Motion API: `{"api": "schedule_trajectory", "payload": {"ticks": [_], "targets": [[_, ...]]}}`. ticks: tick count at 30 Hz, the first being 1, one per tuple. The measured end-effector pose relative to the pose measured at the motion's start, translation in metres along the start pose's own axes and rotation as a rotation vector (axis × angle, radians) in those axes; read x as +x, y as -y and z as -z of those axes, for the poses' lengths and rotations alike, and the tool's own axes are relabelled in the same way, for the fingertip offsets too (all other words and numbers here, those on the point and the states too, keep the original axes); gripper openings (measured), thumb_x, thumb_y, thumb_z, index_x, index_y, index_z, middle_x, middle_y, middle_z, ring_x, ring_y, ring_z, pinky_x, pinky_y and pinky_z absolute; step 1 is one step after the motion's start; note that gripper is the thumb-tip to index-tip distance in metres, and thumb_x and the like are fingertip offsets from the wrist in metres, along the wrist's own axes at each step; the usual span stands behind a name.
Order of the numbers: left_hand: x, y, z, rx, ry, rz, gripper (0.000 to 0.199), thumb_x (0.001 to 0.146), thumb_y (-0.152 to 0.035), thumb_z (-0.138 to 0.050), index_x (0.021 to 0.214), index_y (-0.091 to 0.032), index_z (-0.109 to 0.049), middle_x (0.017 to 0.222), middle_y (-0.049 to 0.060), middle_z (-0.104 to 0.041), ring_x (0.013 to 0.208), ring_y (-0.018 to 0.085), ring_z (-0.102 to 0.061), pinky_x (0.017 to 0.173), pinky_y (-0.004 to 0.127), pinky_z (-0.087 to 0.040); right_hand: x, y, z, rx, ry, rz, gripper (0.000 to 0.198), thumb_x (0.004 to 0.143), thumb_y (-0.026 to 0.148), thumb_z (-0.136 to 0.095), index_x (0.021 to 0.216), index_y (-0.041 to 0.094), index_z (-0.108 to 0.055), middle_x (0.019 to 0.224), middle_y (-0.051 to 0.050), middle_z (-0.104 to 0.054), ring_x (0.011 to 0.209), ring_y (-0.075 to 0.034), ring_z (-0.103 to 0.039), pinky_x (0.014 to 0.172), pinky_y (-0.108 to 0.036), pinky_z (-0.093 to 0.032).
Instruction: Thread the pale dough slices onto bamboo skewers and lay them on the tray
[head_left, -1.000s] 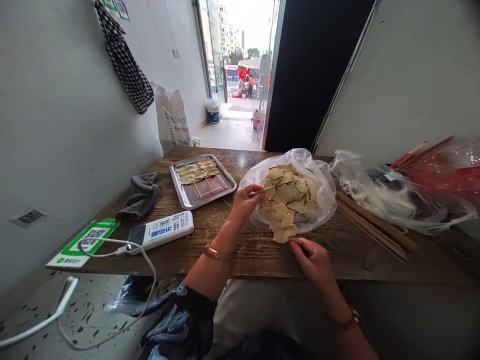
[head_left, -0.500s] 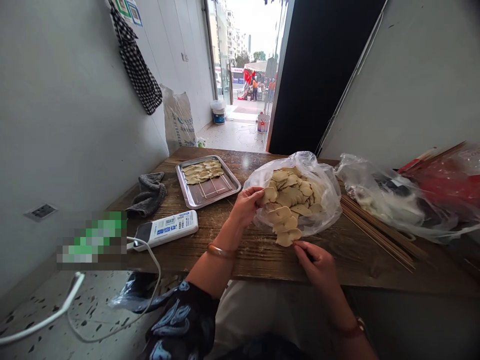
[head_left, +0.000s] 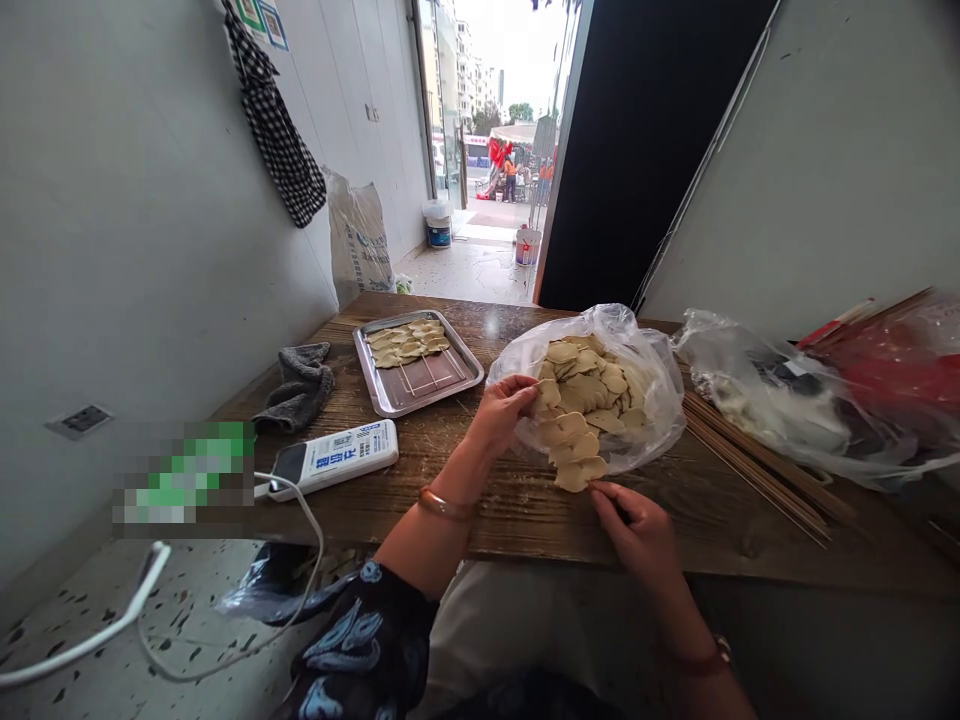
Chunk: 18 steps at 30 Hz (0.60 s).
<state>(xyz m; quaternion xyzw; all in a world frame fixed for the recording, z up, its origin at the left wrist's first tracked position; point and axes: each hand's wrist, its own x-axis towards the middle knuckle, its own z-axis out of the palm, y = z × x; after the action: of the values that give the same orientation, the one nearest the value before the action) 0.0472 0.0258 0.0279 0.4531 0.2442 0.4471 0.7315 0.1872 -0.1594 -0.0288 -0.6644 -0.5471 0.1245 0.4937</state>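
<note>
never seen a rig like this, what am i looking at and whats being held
No machine: this is bare-handed work, filmed by a head-worn camera looking forward and down. The left hand's grip is on a thin pale slice; the right hand's grip is closed at the near end of overlapping slices, probably on a skewer. On the wooden table lie a metal tray with skewered slices, a clear bag of loose slices, thin sticks, a grey cloth and a white device.

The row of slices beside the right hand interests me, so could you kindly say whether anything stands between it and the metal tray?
Yes: the left hand and the plastic bag, at its near left edge, lie between the row of slices and the metal tray.
</note>
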Motion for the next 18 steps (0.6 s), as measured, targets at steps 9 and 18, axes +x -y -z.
{"api": "schedule_trajectory", "payload": {"ticks": [9,18], "targets": [[0.0013,0.0014,-0.0032,0.184,-0.065,-0.141,0.025,0.062,-0.029,-0.075,0.077,-0.012,-0.064,0.061,-0.002,-0.057,0.053,0.006,-0.046,0.052,0.02,-0.035,0.0007,0.0038,0.0007,0.005,0.019,-0.003,0.028,0.088,0.039,-0.055,0.092,0.019,-0.075,0.09,-0.007,-0.076,0.079,-0.024,-0.07,0.075,-0.033,-0.054],[0.0051,0.0056,-0.0012,0.415,-0.058,-0.225,0.016,0.066,-0.025,-0.07,0.072,-0.014,-0.061,0.061,-0.003,-0.055,0.055,0.007,-0.046,0.053,0.019,-0.034,0.0018,0.0038,0.0023,0.019,0.056,-0.032,0.03,0.089,0.038,-0.053,0.093,0.017,-0.074,0.082,-0.006,-0.073,0.076,-0.021,-0.068,0.072,-0.029,-0.051]]}}
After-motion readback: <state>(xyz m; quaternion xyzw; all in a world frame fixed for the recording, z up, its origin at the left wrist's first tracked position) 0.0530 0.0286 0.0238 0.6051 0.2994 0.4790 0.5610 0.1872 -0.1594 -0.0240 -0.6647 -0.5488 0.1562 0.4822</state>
